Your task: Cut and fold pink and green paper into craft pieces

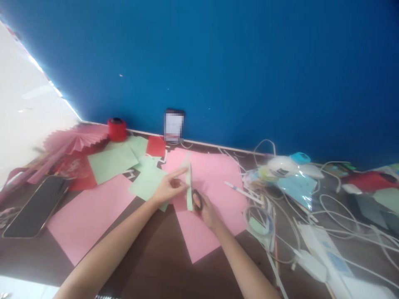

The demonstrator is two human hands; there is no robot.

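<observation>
My left hand (171,185) pinches a narrow green paper strip (189,195) that stands on edge, its fingers closed against the strip's left side. In my right hand (205,211) is a pair of scissors with black handles (197,200), closed in the fingers. The blades run up along the right side of the strip; blur hides whether they are cutting into it. Beneath both hands lie large pink sheets (218,174). Light green sheets (149,176) spread to the left of my left hand.
Further left are another pink sheet (93,216), a phone (35,207), a folded pink paper fan (75,139) and a red round container (116,129). A pen (243,192), a tape roll (258,220), white cables (339,211) and plastic packets (296,187) crowd the right. A blue wall (218,74) rises behind.
</observation>
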